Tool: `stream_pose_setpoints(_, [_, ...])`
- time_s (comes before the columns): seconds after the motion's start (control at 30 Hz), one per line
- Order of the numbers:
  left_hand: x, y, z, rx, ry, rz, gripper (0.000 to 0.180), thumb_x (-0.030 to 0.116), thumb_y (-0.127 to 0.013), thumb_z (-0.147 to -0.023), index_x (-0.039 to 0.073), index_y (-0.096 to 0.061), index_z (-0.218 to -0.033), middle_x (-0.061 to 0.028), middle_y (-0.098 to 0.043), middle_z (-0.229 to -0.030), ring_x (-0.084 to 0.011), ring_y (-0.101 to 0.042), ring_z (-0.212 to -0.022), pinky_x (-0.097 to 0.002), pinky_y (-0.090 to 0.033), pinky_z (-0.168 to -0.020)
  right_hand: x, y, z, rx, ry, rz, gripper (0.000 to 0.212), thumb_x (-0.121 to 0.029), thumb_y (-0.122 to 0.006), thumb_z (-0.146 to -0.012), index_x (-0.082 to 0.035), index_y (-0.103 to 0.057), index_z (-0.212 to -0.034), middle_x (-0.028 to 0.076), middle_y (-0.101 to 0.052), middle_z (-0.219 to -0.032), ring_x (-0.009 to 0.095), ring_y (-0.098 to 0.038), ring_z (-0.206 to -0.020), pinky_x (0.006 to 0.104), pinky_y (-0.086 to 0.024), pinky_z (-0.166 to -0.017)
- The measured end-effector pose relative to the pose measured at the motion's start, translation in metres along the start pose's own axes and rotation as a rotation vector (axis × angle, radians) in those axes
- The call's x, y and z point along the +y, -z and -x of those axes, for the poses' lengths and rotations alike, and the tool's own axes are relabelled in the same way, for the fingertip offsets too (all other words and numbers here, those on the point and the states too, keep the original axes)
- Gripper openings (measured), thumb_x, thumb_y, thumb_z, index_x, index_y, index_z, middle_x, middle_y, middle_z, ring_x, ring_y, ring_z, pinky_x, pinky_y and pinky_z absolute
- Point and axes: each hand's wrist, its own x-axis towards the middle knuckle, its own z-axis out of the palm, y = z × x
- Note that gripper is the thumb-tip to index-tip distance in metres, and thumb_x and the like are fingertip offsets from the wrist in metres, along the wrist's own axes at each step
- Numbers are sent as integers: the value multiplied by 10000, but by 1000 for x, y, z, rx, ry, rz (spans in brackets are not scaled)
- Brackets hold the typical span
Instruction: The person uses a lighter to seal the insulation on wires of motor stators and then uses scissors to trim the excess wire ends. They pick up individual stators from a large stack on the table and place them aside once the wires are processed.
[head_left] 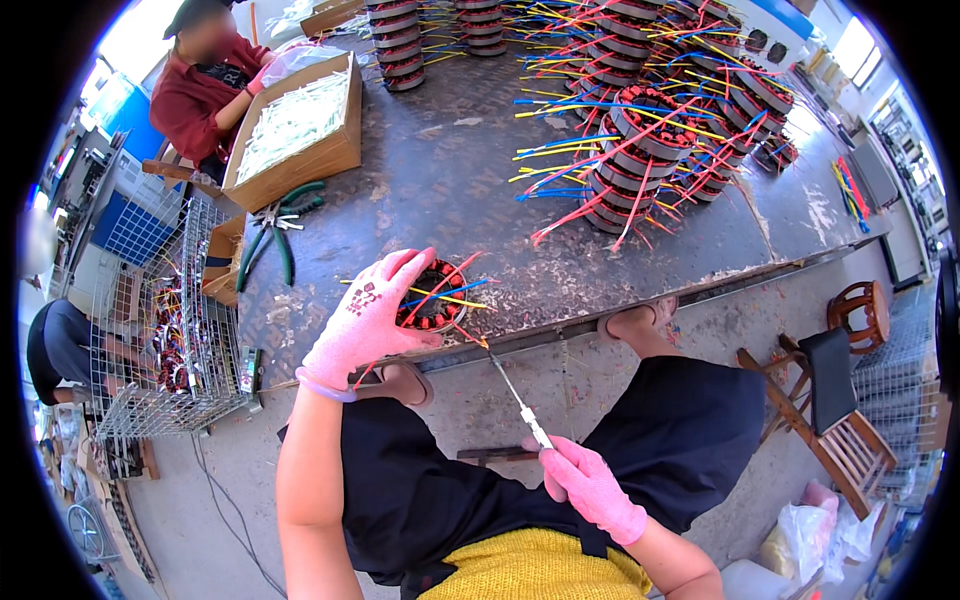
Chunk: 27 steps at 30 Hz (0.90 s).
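My left hand [372, 308], in a pink glove, is curled around the side of a small stator [432, 320] at the table's near edge. Red, blue and yellow wires stick out of this ring-shaped part. In front of my lap my right hand [592, 487], also gloved in pink, pinches a slim white tube [536, 427]. From the tube a thin, straight strand or rod [506, 378] runs up to the end of a reddish wire at the stator. Whether the two are joined there is too small to tell.
Tall stacks of stators [640, 165] with long wires stand on the dark table [440, 175]. Green-handled pliers [270, 240] lie beside a cardboard box [310, 168] of white tubes. A wire cage [165, 400] stands left, a wooden chair [825, 415] right. Another person [195, 95] sits at far left.
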Motion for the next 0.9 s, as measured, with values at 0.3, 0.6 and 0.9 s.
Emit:
stream_pose_setpoints(0.3, [0, 0, 0, 4, 14, 20, 970, 251, -869, -576, 54, -439, -1423, -181, -486, -1370, -375, -470, -1266, -433, -380, -1068, 1, 3, -1, 1, 6, 91, 374, -248, -483, -1023, -3, -555, -1297, -46, -466, -691, 48, -431, -596, 221, -353, -543])
stream_pose_setpoints(0.6, [0, 2, 0, 9, -11, 16, 960, 236, -872, -568, 44, -453, -1410, -169, -494, -1374, -361, -472, -1272, -427, -378, -1070, 2, 2, 0, -10, 15, 72, 380, -256, -479, -1024, -6, -555, -1301, -42, -456, -680, 52, -431, -591, 223, -346, -544])
stream_pose_setpoints(0.9, [0, 1, -2, -8, 8, 22, 966, 228, -871, -566, 41, -446, -1413, -163, -489, -1379, -355, -467, -1273, -417, -370, -1076, 9, 4, -2, -28, 35, 74, 388, -263, -478, -1026, -10, -553, -1310, -40, -456, -676, 54, -430, -592, 225, -343, -539])
